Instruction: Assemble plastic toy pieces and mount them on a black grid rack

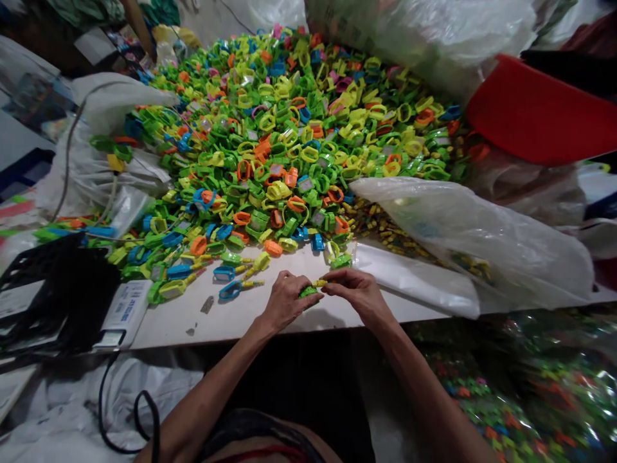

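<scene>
Just in front of the pile, left hand is gripping a green watch, right hand kinda pinching a yellow stick.

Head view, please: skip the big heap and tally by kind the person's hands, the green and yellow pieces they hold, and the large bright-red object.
Hands: 2, the left hand and the right hand
Green piece: 1
Yellow piece: 1
Large bright-red object: 1
Total: 5
</scene>
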The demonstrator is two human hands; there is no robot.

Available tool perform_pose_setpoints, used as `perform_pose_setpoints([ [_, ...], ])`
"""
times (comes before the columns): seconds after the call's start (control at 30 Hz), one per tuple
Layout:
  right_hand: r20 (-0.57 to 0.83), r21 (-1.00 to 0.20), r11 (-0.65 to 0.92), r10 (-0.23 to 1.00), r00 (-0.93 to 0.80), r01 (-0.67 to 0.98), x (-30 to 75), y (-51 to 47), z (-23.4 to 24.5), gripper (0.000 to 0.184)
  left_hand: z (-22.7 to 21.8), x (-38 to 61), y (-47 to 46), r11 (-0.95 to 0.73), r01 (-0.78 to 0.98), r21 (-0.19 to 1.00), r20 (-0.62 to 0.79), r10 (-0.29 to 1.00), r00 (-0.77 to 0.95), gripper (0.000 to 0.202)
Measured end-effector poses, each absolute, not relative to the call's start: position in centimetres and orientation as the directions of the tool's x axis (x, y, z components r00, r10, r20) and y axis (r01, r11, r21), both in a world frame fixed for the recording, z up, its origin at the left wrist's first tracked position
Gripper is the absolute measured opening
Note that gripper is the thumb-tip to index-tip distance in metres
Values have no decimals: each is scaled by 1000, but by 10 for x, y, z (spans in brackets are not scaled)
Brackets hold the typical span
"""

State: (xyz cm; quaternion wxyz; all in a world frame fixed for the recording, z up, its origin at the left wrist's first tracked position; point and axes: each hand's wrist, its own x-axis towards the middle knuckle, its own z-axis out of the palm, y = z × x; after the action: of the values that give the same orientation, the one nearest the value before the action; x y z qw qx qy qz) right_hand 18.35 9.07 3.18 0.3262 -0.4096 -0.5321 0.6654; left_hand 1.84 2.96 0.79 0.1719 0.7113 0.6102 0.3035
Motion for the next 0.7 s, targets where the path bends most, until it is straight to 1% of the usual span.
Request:
perform_pose_setpoints([
  [0.13,-122,-993,-112,888,-443,48,188,90,30,24,6,19,31,-246,798,551,260,959,116,31],
  [0.3,-87,-993,-37,870,-485,112,191,88,25,20,0,19,30,-259,828,498,247,957,151,33],
  [0.4,-94,-984,-5,865,-493,178,191,85,24,17,-5,18,29,-246,834,493,234,961,145,30],
  [0.5,-96,-974,29,846,-525,225,192,84,26,13,-8,15,28,-290,807,515,196,956,219,24],
  [0.57,-128,-970,13,824,-552,244,193,84,27,13,-8,13,29,-334,788,518,161,942,293,21],
  [0.63,-212,-965,-66,766,-607,253,196,84,25,14,-6,12,28,-387,765,515,125,917,379,19],
  [0.7,-297,-953,-168,682,-668,252,198,85,22,19,-2,8,28,-428,752,502,72,887,457,18],
])
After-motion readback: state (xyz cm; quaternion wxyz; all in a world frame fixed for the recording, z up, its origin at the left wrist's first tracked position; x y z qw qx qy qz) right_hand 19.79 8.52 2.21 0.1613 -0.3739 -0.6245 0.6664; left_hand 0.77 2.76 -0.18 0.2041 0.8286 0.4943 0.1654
